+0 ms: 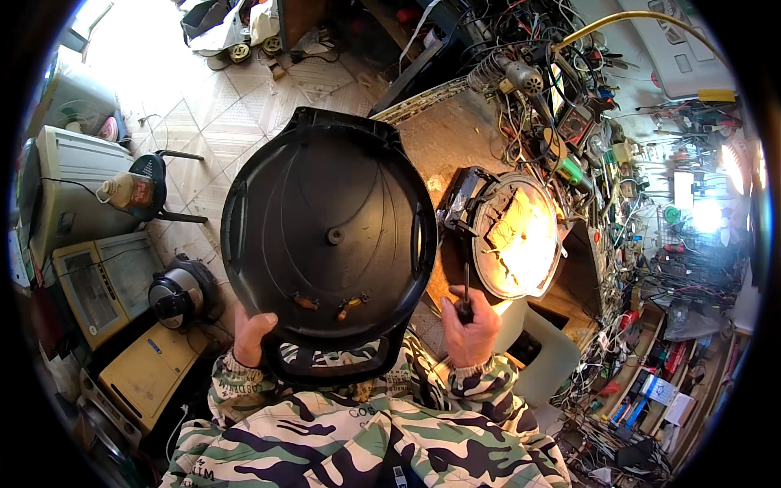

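Observation:
My left hand (252, 335) grips the lower left rim of a large round black plastic appliance shell (329, 187), thumb showing at its edge and the other fingers hidden beneath. The hollow inside faces up, with a looped handle at the near end. Two small orange-brown pieces (352, 306) stick out near its bottom. My right hand (472, 329) is closed round a screwdriver (467, 281), its thin shaft pointing away from me. Just beyond it, a round metal appliance part (496, 268) with a torn, brightly lit sheet lies on the wooden bench.
Tangled cables and tools crowd the bench's right side, including a heat gun-like tool (525, 77). A tray of tools (651, 390) stands at the lower right. On the left are a stool (149, 183), a pressure cooker (172, 299) and cabinets (114, 281).

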Action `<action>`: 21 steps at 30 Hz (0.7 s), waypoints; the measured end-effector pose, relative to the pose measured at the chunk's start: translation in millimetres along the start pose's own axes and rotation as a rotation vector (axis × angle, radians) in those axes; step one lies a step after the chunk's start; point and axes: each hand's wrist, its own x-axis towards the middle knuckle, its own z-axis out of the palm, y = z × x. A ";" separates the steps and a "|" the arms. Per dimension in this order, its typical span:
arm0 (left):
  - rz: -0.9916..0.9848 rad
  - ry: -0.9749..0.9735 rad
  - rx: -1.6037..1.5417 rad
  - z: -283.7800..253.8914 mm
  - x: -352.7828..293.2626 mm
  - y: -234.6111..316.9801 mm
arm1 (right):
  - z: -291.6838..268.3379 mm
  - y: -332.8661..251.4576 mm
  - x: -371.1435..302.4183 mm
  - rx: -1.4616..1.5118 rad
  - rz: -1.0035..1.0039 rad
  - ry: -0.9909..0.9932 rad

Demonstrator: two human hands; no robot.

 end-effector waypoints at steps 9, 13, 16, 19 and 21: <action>0.071 -0.114 0.098 2.0 -8.7 17.5 | 35.3 8.4 23.8 -0.101 -0.070 -0.127; 0.132 0.025 0.164 12.9 -20.2 24.6 | 45.8 4.6 24.6 -0.182 0.001 -0.188; 0.156 0.018 0.213 13.1 -25.6 29.7 | 49.7 6.6 23.6 -0.264 0.007 -0.245; 0.172 -0.002 0.218 13.2 -28.8 30.1 | 53.1 14.4 20.2 -0.269 -0.091 -0.244; 0.174 0.003 0.202 13.8 -30.8 31.1 | 54.6 24.3 15.9 -0.026 0.024 -0.246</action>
